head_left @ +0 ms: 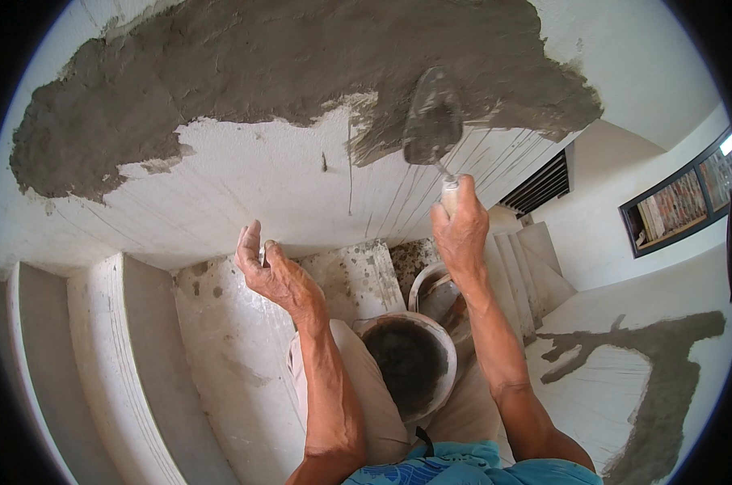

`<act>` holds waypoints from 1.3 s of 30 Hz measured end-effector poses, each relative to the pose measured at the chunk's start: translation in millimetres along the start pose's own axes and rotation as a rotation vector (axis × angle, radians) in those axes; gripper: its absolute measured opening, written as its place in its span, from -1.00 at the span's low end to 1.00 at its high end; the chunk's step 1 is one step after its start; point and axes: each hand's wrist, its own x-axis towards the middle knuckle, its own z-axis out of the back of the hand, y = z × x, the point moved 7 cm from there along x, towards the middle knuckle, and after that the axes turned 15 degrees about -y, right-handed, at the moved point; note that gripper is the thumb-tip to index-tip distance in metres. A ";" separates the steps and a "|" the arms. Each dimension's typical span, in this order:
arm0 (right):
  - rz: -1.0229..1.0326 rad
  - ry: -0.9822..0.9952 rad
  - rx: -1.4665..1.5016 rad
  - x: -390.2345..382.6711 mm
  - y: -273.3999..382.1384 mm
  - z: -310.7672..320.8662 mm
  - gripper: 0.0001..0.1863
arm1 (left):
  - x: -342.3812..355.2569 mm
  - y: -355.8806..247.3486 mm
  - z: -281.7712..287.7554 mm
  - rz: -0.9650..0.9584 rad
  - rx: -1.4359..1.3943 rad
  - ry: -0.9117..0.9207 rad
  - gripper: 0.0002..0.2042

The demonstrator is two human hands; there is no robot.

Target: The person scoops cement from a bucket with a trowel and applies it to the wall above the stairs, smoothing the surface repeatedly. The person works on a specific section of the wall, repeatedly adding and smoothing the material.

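Observation:
My right hand [461, 230] grips the pale handle of a pointed trowel [433, 121], its blade up against the wet grey mortar patch [285, 56] on the white wall [245, 174]. Motion blurs the blade, and whether it touches the mortar is hard to tell. My left hand [275, 271] is raised in front of the wall's lower part, thumb and fingers apart and loosely curved, with nothing plainly in it. Between my knees stands a round bucket [448, 388] with dark grey mortar inside.
Behind the bucket is a second round container [417, 293], partly hidden by my right arm. Stairs [119, 323] lie at the left, and more steps [515, 275] descend at the right. Another mortar patch [665, 364] covers the right-hand wall. A dark-framed window [681, 206] is farther right.

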 end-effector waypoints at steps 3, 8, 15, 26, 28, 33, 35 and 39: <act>0.164 0.102 -0.090 -22.6 1.0 -10.7 -0.69 | -0.2 -0.6 -1.9 -0.039 0.031 0.029 -0.56; 0.168 0.194 0.027 -55.4 -1.3 -11.6 -0.67 | -0.5 0.5 -0.9 0.011 0.004 0.000 -0.56; -0.028 -0.100 0.021 -3.4 -21.2 8.4 -0.69 | -0.7 -0.6 -0.2 0.020 0.006 0.003 -0.57; 0.221 0.092 0.004 -37.8 -2.6 -7.7 -0.69 | -1.8 5.4 -2.2 0.028 0.011 -0.002 -0.61; 0.126 0.052 0.016 -35.6 -6.1 -1.5 -0.67 | -1.3 5.5 -1.4 0.047 0.012 -0.001 -0.60; 0.028 -0.072 -0.008 11.3 -13.4 16.0 -0.67 | -1.3 2.8 -2.6 -0.018 0.021 0.051 -0.56; 0.009 -0.081 -0.004 20.7 -10.0 15.7 -0.71 | -0.2 7.8 -1.9 -0.017 0.021 0.038 -0.55; 0.133 0.091 -0.071 -3.2 3.9 2.3 -0.74 | -2.1 8.4 -4.9 0.030 0.015 0.028 -0.55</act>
